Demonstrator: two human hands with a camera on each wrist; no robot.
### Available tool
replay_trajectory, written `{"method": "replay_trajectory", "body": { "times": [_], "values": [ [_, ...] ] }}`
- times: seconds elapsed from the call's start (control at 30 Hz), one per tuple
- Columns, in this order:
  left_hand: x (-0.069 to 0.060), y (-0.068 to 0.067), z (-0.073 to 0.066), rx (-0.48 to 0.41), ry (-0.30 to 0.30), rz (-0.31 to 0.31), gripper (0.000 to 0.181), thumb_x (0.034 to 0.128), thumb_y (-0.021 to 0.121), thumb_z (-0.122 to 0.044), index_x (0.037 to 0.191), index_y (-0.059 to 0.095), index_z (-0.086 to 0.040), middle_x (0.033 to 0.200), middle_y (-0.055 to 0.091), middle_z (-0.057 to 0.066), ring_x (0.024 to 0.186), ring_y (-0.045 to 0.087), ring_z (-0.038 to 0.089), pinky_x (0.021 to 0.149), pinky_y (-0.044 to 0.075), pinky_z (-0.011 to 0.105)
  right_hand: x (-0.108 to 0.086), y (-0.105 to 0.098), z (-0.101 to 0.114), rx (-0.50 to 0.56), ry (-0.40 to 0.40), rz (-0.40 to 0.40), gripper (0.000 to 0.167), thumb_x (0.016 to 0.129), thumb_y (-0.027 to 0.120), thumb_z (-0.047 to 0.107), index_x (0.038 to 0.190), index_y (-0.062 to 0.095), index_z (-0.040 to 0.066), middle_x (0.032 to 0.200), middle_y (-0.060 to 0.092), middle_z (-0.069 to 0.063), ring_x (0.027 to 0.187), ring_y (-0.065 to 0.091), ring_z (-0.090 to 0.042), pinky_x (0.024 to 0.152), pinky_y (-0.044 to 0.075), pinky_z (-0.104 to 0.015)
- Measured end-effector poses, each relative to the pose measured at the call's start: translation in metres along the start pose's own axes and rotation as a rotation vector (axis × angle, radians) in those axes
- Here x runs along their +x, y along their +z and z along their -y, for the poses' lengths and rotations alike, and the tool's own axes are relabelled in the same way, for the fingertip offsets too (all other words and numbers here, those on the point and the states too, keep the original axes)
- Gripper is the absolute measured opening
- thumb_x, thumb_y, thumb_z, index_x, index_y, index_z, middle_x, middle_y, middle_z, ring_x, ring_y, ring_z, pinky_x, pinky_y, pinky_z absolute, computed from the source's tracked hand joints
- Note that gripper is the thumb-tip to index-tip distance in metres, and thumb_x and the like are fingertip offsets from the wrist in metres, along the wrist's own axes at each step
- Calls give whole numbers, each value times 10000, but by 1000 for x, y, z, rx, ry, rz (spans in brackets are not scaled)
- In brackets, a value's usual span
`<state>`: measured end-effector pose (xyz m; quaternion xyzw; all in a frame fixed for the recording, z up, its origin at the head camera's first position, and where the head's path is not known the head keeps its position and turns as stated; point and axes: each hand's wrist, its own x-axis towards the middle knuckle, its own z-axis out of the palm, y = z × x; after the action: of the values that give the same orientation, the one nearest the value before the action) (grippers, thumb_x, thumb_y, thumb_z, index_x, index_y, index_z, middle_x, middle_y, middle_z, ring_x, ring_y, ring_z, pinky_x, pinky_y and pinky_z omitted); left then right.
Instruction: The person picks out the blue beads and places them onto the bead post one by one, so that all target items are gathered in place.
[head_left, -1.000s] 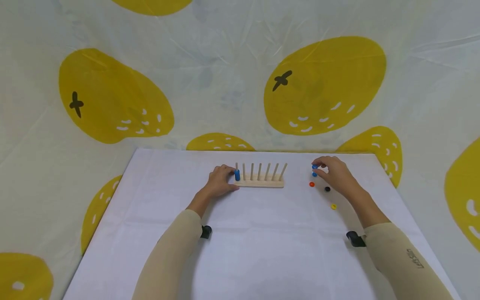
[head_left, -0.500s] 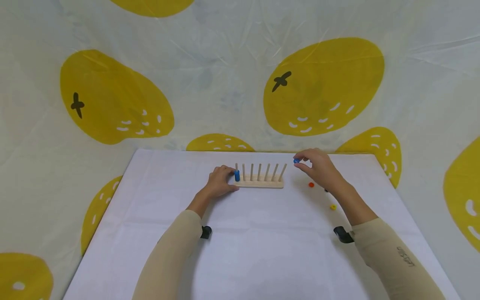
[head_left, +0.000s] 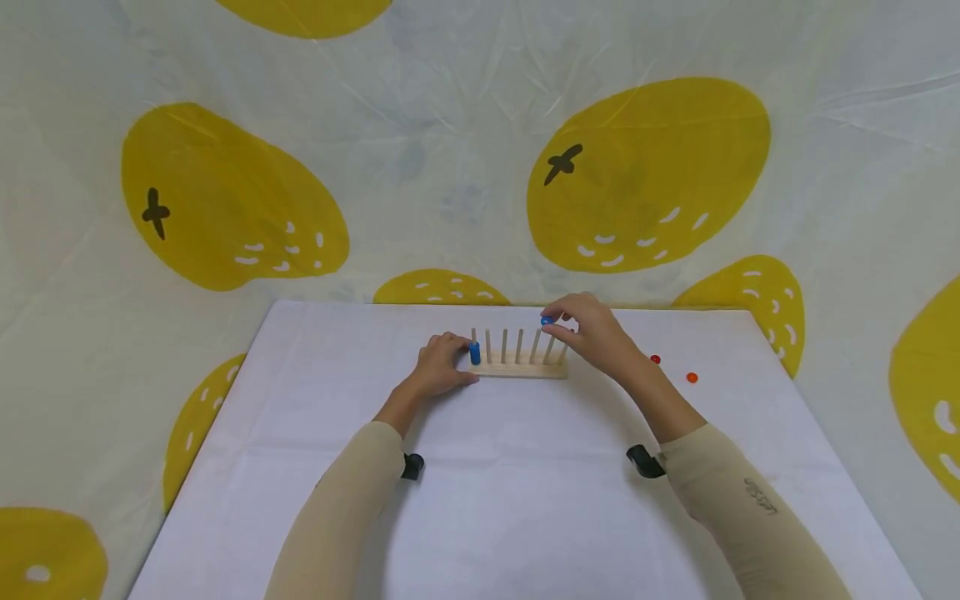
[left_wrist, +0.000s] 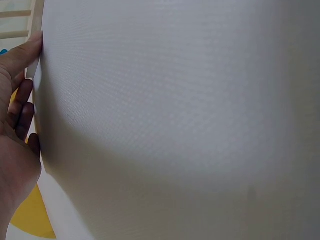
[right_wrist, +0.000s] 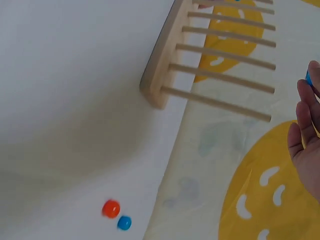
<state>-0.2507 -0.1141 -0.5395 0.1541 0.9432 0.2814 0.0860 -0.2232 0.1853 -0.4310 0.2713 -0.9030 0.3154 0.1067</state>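
Note:
A wooden peg rack (head_left: 517, 368) with several upright pegs stands toward the back of the table. Blue beads (head_left: 475, 354) are stacked on its leftmost peg. My left hand (head_left: 441, 361) holds the rack's left end, thumb (left_wrist: 34, 44) at the front and fingers behind. Between thumb and fingertips my right hand (head_left: 596, 333) pinches a blue bead (head_left: 547, 320), raised beside the tops of the right-hand pegs. In the right wrist view that bead (right_wrist: 308, 77) is mostly covered by fingers, and the rack's bare pegs (right_wrist: 225, 56) point away from its base.
To the right of the right forearm lie a red bead (head_left: 656, 359) and an orange bead (head_left: 692, 377). In the right wrist view a loose blue bead (right_wrist: 124, 222) shows on the white tabletop (right_wrist: 60, 100). A patterned cloth (head_left: 450, 167) hangs behind the table.
My right hand has lifted the blue bead and carried it left to the rack. Its forearm now covers where the yellow and black beads showed, uncovering red and orange ones. The left hand stays put.

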Motion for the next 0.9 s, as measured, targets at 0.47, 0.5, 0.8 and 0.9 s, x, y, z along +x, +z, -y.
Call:
{"method": "replay_trajectory", "body": {
  "times": [0.47,0.5,0.8,0.9],
  "values": [
    [-1,-1,0,4,-7,7,632,852,855,-353,1395,616,-137,1409,576,84,1343,459,297,1154,338,534,30,38,31,10,21,95,220,939,774,190,1140,745,105,1078,748,-45,1014,629,-243,918,566,-425],
    [-1,-1,0,8,-6,9,632,852,855,-356,1395,616,-138,1408,576,84,1344,459,298,1151,339,537,32,41,32,7,25,100,217,944,770,201,1140,747,110,1077,747,-40,1014,630,-237,922,563,-416],
    [-3,-3,-2,-10,8,-4,613,850,857,-357,1373,627,-136,1391,587,86,1345,459,306,1136,347,549,54,58,41,13,2,138,208,959,751,214,1131,751,96,1060,755,-40,1002,644,-237,919,547,-389],
    [-3,-4,-2,-13,6,0,607,849,858,-359,1368,630,-143,1392,584,89,1343,457,310,1133,348,551,58,63,43,10,14,158,202,958,753,214,1121,754,94,1041,756,-36,999,646,-236,920,541,-383]
  ]
}}
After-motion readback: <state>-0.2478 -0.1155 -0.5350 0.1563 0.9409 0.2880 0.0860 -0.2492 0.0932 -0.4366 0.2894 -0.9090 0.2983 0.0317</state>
